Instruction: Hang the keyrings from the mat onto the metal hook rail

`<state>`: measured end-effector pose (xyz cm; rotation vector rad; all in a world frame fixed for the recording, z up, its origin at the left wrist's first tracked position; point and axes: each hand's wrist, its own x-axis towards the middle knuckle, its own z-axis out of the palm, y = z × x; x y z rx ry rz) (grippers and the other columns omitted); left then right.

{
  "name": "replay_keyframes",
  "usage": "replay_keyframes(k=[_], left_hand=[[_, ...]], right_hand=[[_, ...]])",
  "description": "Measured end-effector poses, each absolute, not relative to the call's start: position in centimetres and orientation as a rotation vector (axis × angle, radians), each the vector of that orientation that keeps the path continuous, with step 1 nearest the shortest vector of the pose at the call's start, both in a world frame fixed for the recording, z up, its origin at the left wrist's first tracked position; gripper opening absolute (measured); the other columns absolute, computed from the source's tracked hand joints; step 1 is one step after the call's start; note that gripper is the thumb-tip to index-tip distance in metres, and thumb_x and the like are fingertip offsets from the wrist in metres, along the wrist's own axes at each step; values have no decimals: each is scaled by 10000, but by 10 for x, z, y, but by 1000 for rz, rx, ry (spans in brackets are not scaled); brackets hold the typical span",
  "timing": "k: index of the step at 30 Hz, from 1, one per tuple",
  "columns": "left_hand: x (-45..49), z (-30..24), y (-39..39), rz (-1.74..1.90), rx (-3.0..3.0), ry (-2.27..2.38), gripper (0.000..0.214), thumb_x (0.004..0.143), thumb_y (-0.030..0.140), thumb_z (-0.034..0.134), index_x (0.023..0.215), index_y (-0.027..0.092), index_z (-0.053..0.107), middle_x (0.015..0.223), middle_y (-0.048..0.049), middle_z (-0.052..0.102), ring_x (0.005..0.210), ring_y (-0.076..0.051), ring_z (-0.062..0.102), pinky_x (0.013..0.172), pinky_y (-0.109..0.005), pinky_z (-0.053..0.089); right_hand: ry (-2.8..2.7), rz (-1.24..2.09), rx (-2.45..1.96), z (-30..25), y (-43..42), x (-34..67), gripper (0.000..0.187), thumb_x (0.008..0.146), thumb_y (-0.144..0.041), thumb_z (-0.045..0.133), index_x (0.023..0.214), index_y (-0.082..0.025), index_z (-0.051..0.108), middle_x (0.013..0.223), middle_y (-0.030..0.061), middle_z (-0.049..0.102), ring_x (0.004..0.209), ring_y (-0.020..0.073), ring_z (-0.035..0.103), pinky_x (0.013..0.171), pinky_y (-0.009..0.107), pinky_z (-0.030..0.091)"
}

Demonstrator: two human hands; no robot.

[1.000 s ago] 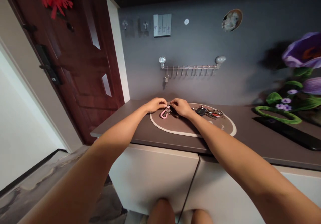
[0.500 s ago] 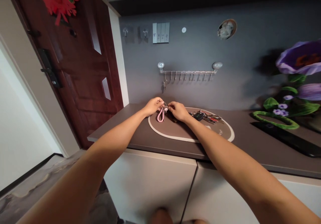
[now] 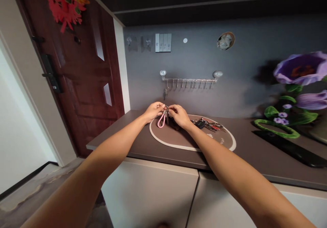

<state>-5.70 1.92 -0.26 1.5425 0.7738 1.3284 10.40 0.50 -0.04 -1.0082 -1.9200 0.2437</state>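
This looks like a home's entryway. A dark red panelled door [image 3: 84,74] bears a black lever-handle lock [image 3: 52,79] and a red flower decoration [image 3: 63,8]. On the grey wall, a clear rail of small hooks [image 3: 190,80] carries a metal key [image 3: 166,93]. Purple artificial flowers [image 3: 313,102] decorate the dark brown surface [image 3: 242,142], which tops pale, flat-fronted cabinets [image 3: 148,187].

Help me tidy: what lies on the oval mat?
The oval mat bears a black fob and some keys. A dark item below the right hand is too hidden to identify; whatever the right forearm covers can't be seen.
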Motion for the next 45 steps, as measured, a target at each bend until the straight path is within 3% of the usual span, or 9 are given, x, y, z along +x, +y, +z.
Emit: replay_keyframes(k=[6,15,21,31,41,45], left_hand=[[-55,1,17,1357,1559,765,228,735,333,592,782,122,518,761,-19,588,664,-64,556,634,-200,446],[-56,2,17,1389,1601,712,305,683,381,633,791,113,535,722,-7,579,606,-59,530,597,-198,434],[-59,2,17,1438,1786,863,330,773,444,490,836,126,549,782,-42,592,653,-94,541,613,-224,445],[-64,-6,17,1438,2411,1370,289,848,324,362,743,156,573,684,-20,597,608,-109,508,584,-220,371],[-63,-7,20,1407,2470,1410,284,852,289,347,755,162,582,685,-21,605,614,-113,516,591,-221,356],[-63,-7,20,1399,2462,1423,307,855,301,336,716,163,572,669,-22,600,613,-115,517,588,-222,350]], right_hand=[[-1893,345,-945,1,3,104,137,727,-276,524,783,-193,618,855,23,584,808,136,526,792,270,397],[-1783,617,-831,1,4,102,201,716,-373,540,747,-177,576,733,1,590,694,117,523,690,230,412],[-1735,638,-747,-4,13,104,203,736,-382,518,763,-181,535,697,-21,535,668,96,493,678,218,420],[-1438,899,-689,6,12,101,268,656,-417,590,738,-183,488,733,-26,509,712,103,523,712,275,467],[-1279,860,-778,53,38,94,69,759,-230,480,730,-172,455,642,-39,493,578,79,527,590,268,503],[-1168,889,-805,68,48,87,93,797,-156,423,706,-163,443,598,-38,480,531,72,524,564,275,524]])
